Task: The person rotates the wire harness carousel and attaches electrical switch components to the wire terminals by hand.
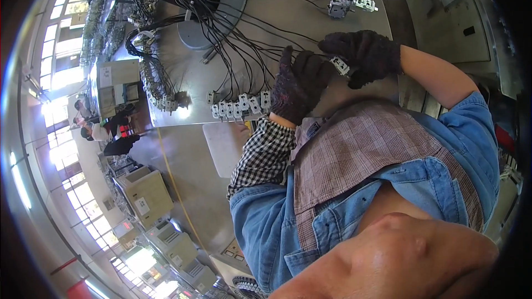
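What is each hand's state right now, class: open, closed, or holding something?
Left hand: fingers partly curled by the black cables; whether it grips one cannot be told.
Right hand: closed on a small metal part.

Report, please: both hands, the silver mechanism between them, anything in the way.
Right hand holding silver mechanism. Left hand alongside, grip hidden. Black cables running across tabletop toward hands.

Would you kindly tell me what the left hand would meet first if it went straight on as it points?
The left hand would probably meet the black cables crossing just beyond its fingers, though depth is unclear and it may already touch them.
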A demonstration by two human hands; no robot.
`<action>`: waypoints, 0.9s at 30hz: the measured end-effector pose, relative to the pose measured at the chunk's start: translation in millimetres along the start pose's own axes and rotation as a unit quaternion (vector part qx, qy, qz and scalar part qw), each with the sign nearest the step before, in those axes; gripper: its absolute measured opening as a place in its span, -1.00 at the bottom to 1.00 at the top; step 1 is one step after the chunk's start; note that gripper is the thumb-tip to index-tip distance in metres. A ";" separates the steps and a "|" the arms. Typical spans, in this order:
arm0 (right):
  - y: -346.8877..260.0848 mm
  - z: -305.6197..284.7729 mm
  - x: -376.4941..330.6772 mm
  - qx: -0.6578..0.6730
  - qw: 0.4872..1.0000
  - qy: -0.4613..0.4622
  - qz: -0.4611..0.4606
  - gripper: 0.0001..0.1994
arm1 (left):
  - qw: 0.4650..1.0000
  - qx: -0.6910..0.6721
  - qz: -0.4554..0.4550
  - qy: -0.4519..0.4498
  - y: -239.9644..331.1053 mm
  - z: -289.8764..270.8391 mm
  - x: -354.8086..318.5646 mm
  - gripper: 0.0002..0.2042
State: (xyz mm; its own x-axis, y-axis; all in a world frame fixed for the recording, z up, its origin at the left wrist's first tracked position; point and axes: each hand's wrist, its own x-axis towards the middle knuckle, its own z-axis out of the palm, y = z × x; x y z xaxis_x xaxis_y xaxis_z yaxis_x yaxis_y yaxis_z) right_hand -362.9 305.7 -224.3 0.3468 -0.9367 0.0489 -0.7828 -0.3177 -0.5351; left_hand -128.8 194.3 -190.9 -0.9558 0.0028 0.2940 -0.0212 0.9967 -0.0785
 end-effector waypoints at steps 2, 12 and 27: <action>2.7 7.1 -2.9 -0.014 0.999 0.032 -0.016 0.11 | 1.000 0.005 -0.004 -0.006 -0.6 0.0 1.6 -0.66; -3.6 13.1 4.2 -0.013 0.999 0.052 -0.007 0.09 | 0.977 -0.155 -0.110 -0.092 -10.4 -13.6 7.4 -0.54; -24.3 6.5 16.9 -0.119 0.987 0.101 -0.031 0.01 | 0.965 -0.174 -0.197 0.011 13.1 -19.5 4.2 -0.40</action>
State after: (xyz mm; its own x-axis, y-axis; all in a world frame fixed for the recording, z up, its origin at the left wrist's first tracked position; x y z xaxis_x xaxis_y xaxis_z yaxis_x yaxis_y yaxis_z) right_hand -334.7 298.6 -215.9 0.3070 -0.9167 0.2559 -0.8707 -0.3790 -0.3133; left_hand -127.3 208.9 -172.1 -0.8874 -0.3832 0.2565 -0.2777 0.8882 0.3661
